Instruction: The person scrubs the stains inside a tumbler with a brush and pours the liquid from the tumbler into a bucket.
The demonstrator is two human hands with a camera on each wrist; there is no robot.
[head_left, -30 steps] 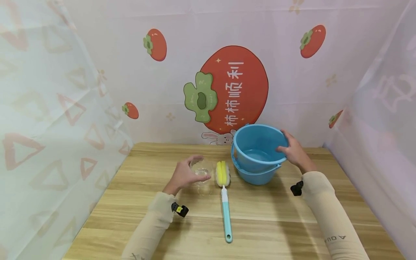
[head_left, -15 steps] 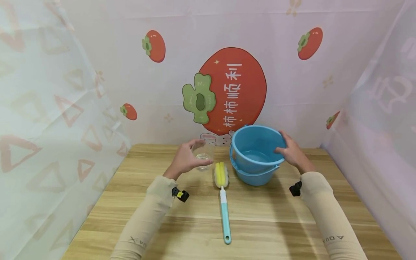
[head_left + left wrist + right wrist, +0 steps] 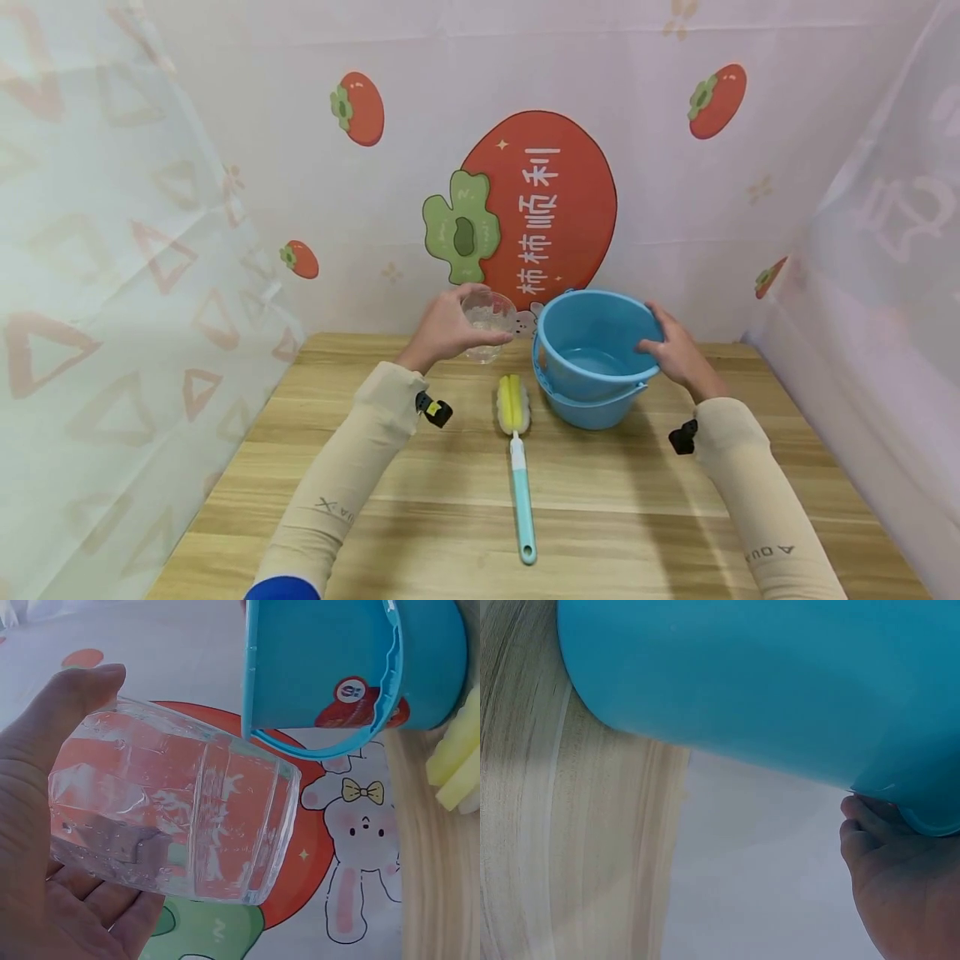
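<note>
My left hand (image 3: 448,331) grips a clear glass cup (image 3: 180,802) and holds it above the table, left of the bucket. Water drops cling to the cup's wall in the left wrist view, with the thumb on one side and the fingers curled round the other. The blue bucket (image 3: 577,390) stands upright at the back of the table, its handle hanging down over the front. On its right rim is my right hand (image 3: 681,354), thumb inside and fingers outside. A cleaning brush (image 3: 521,492) with a yellow and white sponge head lies between the hands.
The wooden table (image 3: 300,517) ends at a white curtain (image 3: 637,75) printed with persimmons, and similar sheets hang at both sides. A black wrist camera (image 3: 433,410) sits on the left sleeve, another on the right.
The left hand has raised the glass cup off the table and carried it up and to the right, closer to the bucket. The right hand stays on the bucket's rim.
</note>
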